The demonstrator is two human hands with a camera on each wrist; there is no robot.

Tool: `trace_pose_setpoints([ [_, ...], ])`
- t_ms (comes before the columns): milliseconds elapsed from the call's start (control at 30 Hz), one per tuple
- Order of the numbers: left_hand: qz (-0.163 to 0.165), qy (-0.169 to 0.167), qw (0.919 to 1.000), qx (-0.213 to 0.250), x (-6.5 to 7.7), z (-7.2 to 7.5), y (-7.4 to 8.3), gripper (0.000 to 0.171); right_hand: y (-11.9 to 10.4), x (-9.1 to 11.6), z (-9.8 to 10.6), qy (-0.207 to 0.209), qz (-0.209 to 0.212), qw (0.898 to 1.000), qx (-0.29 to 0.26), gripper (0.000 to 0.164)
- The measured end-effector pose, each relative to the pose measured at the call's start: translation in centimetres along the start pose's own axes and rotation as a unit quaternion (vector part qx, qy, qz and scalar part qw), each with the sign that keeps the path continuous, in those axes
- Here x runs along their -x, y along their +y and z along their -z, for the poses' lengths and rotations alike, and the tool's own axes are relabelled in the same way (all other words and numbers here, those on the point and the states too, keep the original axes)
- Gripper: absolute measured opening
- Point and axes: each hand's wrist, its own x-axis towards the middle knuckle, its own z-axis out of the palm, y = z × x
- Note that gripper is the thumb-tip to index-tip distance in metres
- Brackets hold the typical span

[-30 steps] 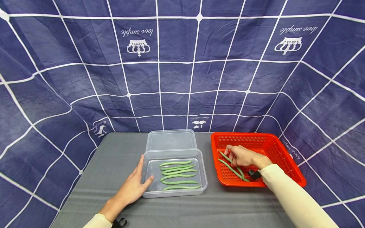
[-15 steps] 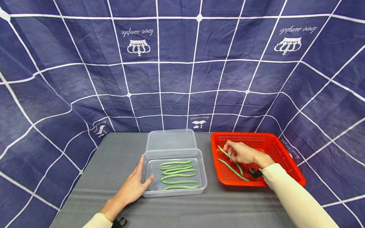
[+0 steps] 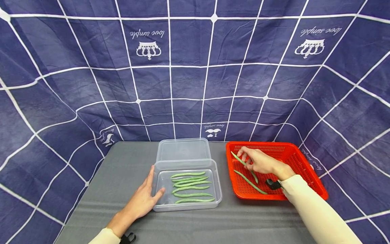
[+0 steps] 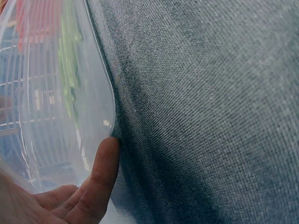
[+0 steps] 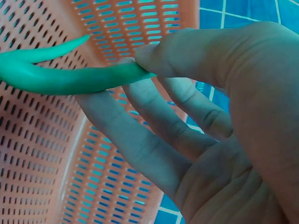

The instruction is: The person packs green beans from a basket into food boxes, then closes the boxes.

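My left hand (image 3: 142, 201) rests along the left side of a clear plastic container (image 3: 189, 207), fingers stretched out against its wall. In the left wrist view its fingers (image 4: 102, 179) touch that wall near the bottom edge. Several green beans (image 3: 192, 195) lie roughly parallel inside the container. Over the red basket (image 3: 268, 144), my right hand (image 3: 263, 163) pinches a green bean (image 3: 255, 177) between thumb and fingers. The right wrist view shows the held green bean (image 5: 60, 80) up close, its end at the thumb. Another green bean (image 3: 250, 183) lies diagonally on the basket floor.
A flat clear lid (image 3: 183, 150) lies behind the container. Grey cloth (image 3: 195, 227) covers the table. Blue checked curtain fabric (image 3: 189, 84) surrounds the back and both sides. A black strap mount (image 3: 272, 184) sits at the right wrist.
The right hand has lifted slightly toward the back of the basket, and the pinched bean has come away from the other bean. The left hand and container have stayed still.
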Motion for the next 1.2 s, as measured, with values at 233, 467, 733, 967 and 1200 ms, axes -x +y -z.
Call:
trace_pose_setpoints([
  [233, 0.005, -0.005, 1.0000, 0.002, 0.1, 0.1, 0.0, 0.111, -1.0, -0.4, 0.2, 0.021, 0.020, 0.999, 0.030, 0.054],
  [467, -0.002, 0.004, 1.0000, 0.005, 0.0, 0.1, 0.2, 0.110, -2.1, -0.9, 0.2, 0.032, 0.035, 0.997, 0.058, 0.046],
  [733, 0.009, -0.004, 0.9999, 0.005, 0.1, 0.1, 0.0, 0.111, -3.1, -1.6, 0.0, 0.037, 0.047, 0.997, 0.051, 0.043],
  [967, 0.007, -0.002, 1.0000, 0.005, 0.2, 0.1, 0.1, 0.111, -4.0, -2.3, -0.1, 0.037, 0.061, 0.996, 0.054, 0.043],
  [1200, 0.001, 0.003, 1.0000, 0.001, 0.2, 0.1, 0.0, 0.111, -5.1, -3.1, -0.4, 0.046, 0.078, 0.994, 0.054, 0.040],
])
